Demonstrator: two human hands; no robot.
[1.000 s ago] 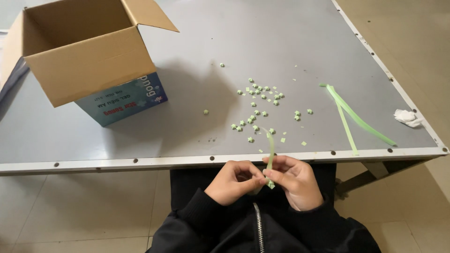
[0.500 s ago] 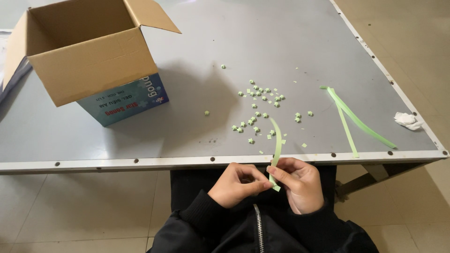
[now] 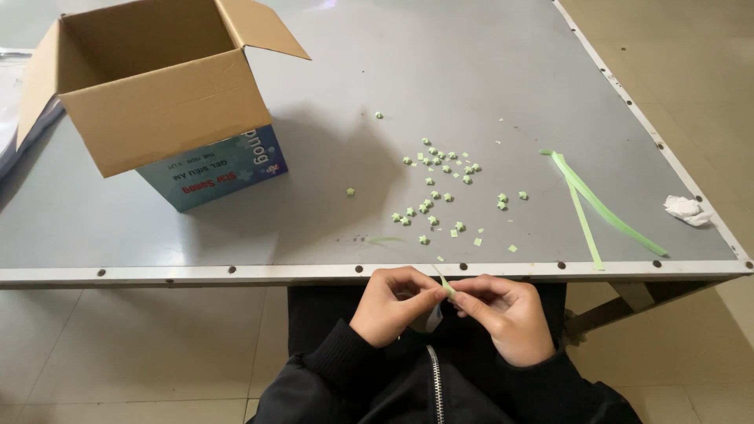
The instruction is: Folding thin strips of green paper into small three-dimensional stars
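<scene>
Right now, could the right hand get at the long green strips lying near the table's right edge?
Probably yes. The right hand is at the table's near edge, pinching a small green paper piece with the left hand. Nothing stands between it and the long green strips.

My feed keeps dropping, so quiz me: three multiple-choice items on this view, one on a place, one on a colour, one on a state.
1. Where does the cardboard box stand on the table?
A. far left part
B. near right corner
C. on the floor

2. What colour are the loose paper strips?
A. red
B. light green
C. blue

3. What state is the box in?
A. taped shut
B. crushed flat
C. open, flaps up

Answers:
1 A: it stands up left, away from the small folded pieces.
2 B: the strips match the green bit pinched between the left hand and the right hand.
3 C: its flaps stand up and the inside shows.
</scene>
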